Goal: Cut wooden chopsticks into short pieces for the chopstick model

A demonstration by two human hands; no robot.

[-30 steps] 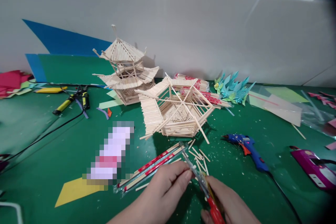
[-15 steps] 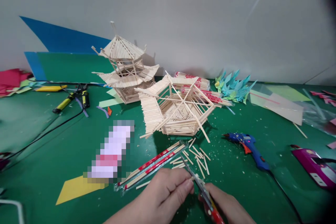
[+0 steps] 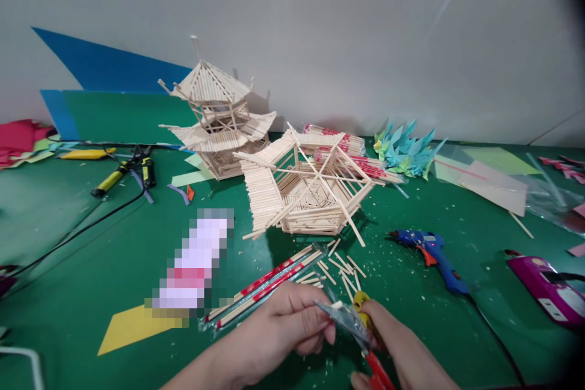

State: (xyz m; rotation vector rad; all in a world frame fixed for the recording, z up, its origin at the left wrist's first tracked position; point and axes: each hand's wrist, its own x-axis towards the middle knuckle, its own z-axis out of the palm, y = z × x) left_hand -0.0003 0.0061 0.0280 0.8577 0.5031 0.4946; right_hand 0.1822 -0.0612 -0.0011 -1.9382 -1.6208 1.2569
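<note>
At the front, my left hand [image 3: 292,323] is closed in a pinch on a short wooden stick [image 3: 337,304], whose pale end shows past the fingertips. My right hand [image 3: 393,341] is wrapped round scissors [image 3: 347,320] with red and yellow handles. Their blades are spread and lie right at the stick's end, close to my left fingertips. Just beyond the hands are several short cut sticks [image 3: 342,268]. Long sticks in red-printed clear wrappers [image 3: 269,286] lie beside them. Behind stands a half-roofed hexagonal stick frame [image 3: 315,213].
A finished stick pagoda [image 3: 219,116] stands at the back left. To the right lie a blue glue gun [image 3: 439,256] with its cord and a purple power strip [image 3: 543,289]. Yellow-handled pliers [image 3: 123,173] and a pixelated object [image 3: 196,262] are on the left.
The scissors' handles and blades have spread apart in my right hand, so the yellow handle now shows. My left hand has shifted very slightly and still pinches the stick.
</note>
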